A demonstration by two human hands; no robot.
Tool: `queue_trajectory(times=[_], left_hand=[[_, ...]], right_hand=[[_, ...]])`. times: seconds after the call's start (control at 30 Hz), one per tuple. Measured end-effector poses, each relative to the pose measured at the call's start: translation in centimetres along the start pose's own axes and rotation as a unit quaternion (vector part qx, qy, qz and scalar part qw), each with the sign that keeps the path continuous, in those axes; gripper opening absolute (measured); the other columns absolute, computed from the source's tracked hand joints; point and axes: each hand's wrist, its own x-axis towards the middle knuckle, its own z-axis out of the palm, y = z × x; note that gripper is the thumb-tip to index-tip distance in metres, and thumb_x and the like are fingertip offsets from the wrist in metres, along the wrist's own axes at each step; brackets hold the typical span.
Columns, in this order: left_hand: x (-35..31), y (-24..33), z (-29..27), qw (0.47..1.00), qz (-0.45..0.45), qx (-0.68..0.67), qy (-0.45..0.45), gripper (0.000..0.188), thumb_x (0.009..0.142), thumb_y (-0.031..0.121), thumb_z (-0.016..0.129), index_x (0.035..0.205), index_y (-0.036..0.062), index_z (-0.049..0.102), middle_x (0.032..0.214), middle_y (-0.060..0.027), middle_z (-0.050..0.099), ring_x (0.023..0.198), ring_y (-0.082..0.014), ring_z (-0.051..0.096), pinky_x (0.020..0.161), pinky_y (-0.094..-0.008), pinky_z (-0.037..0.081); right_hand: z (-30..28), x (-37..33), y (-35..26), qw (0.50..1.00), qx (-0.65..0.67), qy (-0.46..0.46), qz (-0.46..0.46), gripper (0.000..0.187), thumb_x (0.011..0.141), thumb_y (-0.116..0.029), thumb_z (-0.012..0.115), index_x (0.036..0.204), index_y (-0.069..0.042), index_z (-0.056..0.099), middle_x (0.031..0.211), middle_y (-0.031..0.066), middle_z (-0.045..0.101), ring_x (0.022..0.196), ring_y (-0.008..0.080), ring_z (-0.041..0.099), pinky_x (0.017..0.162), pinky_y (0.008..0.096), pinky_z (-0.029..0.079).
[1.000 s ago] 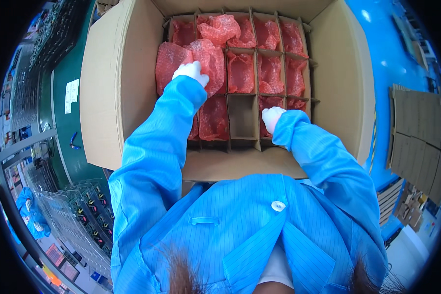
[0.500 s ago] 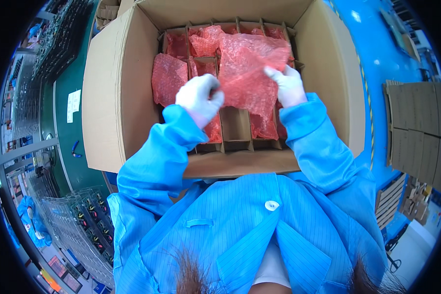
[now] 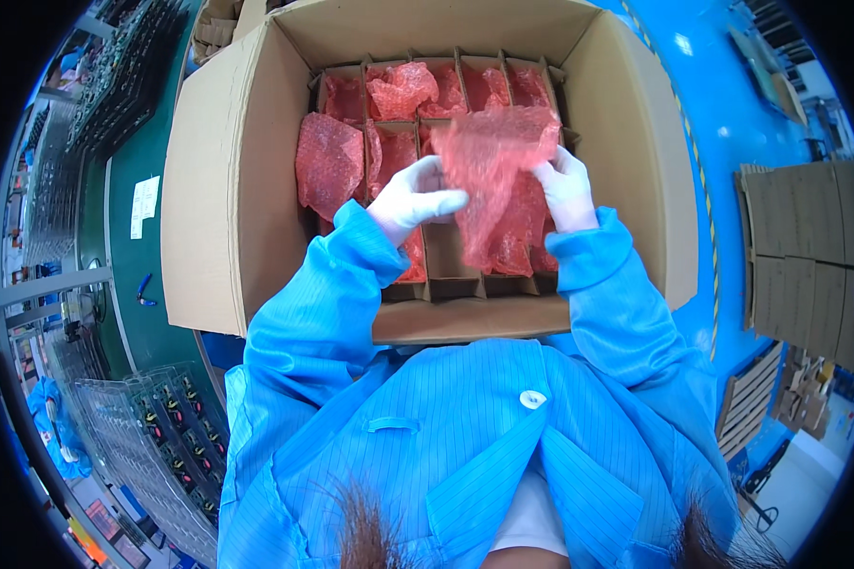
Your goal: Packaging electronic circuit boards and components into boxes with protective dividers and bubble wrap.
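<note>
A crumpled pink bubble-wrap bag (image 3: 493, 166) hangs above the divided cardboard box (image 3: 242, 190), partly blurred by motion. My right hand (image 3: 567, 192), in a white glove, pinches it at its right side. Just left of the bag is my left hand (image 3: 410, 197), gloved too, with thumb and fingers apart and nothing visible between them. Below, cardboard dividers (image 3: 454, 288) split the box into cells, several of which have pink bubble wrap in them. One pink bubble-wrap bundle (image 3: 329, 166) sits at the box's left side, and another bundle (image 3: 403, 90) lies across the far cells.
The box's tall flaps stand up around the cells. A green bench (image 3: 128, 275) with papers and blue-handled pliers (image 3: 145, 289) runs along the left, with racks of circuit boards (image 3: 176, 427). To the right, stacked flat cardboard (image 3: 802, 256) stands on the blue floor (image 3: 697, 114).
The bag has swung lower and bunched up, its upper edge folding down in my right hand. My left hand has moved right and its fingers have spread.
</note>
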Motion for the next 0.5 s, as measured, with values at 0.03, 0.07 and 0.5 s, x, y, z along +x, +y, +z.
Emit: queue_trajectory(times=[0.03,0.07,0.5], left_hand=[[0.0,0.0,0.7,0.999,0.019,0.028,0.025,0.064,0.075,0.03,0.064,0.125,-0.0002,0.036,0.117,-0.0163,0.049,0.105,-0.0251,0.049,0.089,-0.0338,0.04],[0.1,-0.1,1.1,0.999,0.021,0.028,0.025,0.064,0.075,0.03,0.064,0.125,-0.0002,0.036,0.117,-0.0163,0.049,0.105,-0.0251,0.049,0.089,-0.0338,0.04],[2.3,-2.2,-1.3,0.931,0.161,0.008,0.327,0.02,0.08,0.009,0.055,0.096,-0.0035,0.059,0.081,-0.0095,0.061,0.069,-0.0137,0.054,0.066,-0.0224,0.045]], right_hand=[[0.2,-0.1,0.1,0.999,-0.024,0.044,0.001,0.027,0.084,-0.013,0.054,0.106,0.002,0.054,0.096,0.012,0.061,0.082,0.0195,0.057,0.076,0.0271,0.045],[0.5,-0.2,0.1,0.999,-0.024,0.043,-0.001,0.027,0.084,-0.013,0.054,0.106,0.002,0.054,0.096,0.012,0.061,0.082,0.0195,0.057,0.076,0.0271,0.045],[1.0,1.4,2.6,0.963,-0.26,0.065,-0.036,0.038,0.082,-0.025,0.056,0.11,-0.001,0.052,0.095,0.015,0.061,0.083,0.0274,0.057,0.076,0.0305,0.044]])
